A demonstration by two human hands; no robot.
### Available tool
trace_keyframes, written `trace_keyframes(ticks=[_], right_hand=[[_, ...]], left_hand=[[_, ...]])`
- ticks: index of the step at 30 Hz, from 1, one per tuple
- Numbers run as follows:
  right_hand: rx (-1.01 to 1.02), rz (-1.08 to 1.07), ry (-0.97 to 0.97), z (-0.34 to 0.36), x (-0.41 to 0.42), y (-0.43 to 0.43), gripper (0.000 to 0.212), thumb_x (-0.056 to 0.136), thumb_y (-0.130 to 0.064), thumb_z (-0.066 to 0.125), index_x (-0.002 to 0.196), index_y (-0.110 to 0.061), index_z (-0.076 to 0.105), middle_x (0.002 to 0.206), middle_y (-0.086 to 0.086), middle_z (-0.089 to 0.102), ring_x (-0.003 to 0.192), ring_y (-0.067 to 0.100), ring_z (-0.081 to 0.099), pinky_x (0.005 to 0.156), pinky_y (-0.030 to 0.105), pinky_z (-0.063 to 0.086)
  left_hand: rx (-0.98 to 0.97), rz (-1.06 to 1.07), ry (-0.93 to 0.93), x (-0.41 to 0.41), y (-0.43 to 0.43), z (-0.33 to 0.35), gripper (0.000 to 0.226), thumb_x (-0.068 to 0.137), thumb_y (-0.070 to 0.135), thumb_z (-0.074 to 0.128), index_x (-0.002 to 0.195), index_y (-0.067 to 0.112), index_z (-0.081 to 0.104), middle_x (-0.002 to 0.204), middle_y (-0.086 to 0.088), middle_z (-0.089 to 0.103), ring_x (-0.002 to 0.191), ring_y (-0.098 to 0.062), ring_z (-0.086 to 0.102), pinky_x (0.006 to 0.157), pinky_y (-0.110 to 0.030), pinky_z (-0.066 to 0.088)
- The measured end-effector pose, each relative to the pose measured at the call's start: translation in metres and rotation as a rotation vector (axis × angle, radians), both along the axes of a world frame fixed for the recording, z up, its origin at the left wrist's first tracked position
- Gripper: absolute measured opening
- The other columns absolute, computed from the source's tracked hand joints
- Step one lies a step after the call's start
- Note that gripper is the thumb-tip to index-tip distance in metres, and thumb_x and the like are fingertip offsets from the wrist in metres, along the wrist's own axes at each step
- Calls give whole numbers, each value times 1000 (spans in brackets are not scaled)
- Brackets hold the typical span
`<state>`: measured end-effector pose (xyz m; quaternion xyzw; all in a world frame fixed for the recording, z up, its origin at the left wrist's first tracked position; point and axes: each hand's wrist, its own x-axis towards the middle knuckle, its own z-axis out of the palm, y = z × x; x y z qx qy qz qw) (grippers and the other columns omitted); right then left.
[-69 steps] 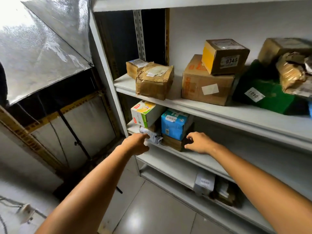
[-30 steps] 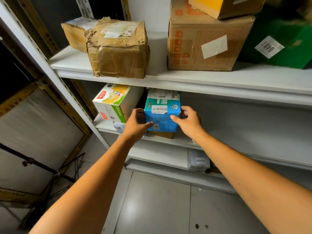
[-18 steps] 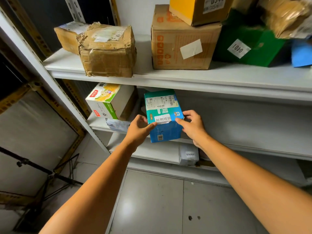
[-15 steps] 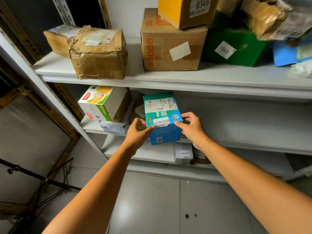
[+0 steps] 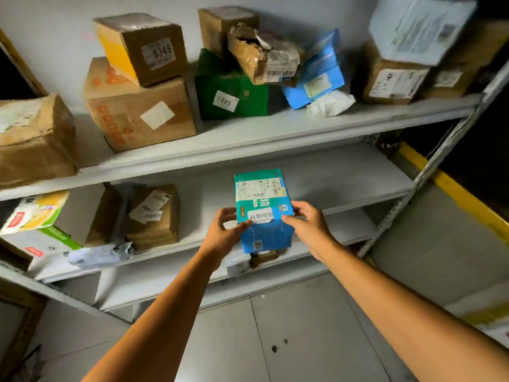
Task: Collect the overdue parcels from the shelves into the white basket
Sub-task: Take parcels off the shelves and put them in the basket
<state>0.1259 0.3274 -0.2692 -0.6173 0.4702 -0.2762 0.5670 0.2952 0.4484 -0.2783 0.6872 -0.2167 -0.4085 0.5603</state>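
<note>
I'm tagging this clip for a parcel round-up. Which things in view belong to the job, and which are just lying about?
In the job: teal box, gripped between the left hand and the right hand.

Lying about for now: brown box marked 0346, green box marked 0401, crumpled grey bag. Whether these are overdue cannot be told.
</note>
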Motion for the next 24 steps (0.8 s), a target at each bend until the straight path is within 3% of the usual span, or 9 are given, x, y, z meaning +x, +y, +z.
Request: trace_keyframes(ticks=[7, 12, 16, 20, 24], right_hand=[[-12, -188, -44, 9, -135, -41, 32, 82, -11, 76, 98, -33, 59, 107, -4, 69, 100, 15, 67, 86, 44, 58], [-35, -373, -38, 9, -231, -54, 35, 80, -7, 76, 106, -22, 59, 109, 2, 68, 100, 20, 68, 83, 40, 59], [-44, -542, -52, 6, -300, -50, 35, 79, -3, 76, 108, -14, 59, 107, 3, 70, 96, 16, 69, 81, 36, 59], [-34, -696, -101, 6, -345, -32, 32, 81, 1, 73, 106, -10, 56, 104, 4, 69, 91, 14, 69, 74, 33, 59], [-33, -843, -114, 3, -375, -12, 30, 83, 2, 69, 105, -8, 51, 109, 9, 67, 98, 23, 68, 76, 38, 60]], left_hand=[[-14, -171, -22, -117, -76, 22, 37, 86, 16, 76, 116, 14, 55, 126, -3, 60, 87, -23, 74, 64, -38, 63], [-35, -326, -13, -206, -124, 26, 34, 89, 5, 70, 119, 6, 54, 114, -1, 60, 81, -12, 67, 54, -18, 55], [-30, -510, 38, -262, -156, 18, 36, 87, 3, 73, 117, 10, 54, 124, -7, 60, 94, -15, 66, 60, -21, 58], [-58, -691, 27, -307, -180, 8, 32, 84, 5, 76, 102, 21, 56, 122, -8, 61, 101, -23, 66, 81, -42, 60], [-89, -892, 7, -344, -198, 1, 37, 86, 10, 76, 116, 11, 54, 118, -2, 61, 86, -16, 70, 67, -34, 60]])
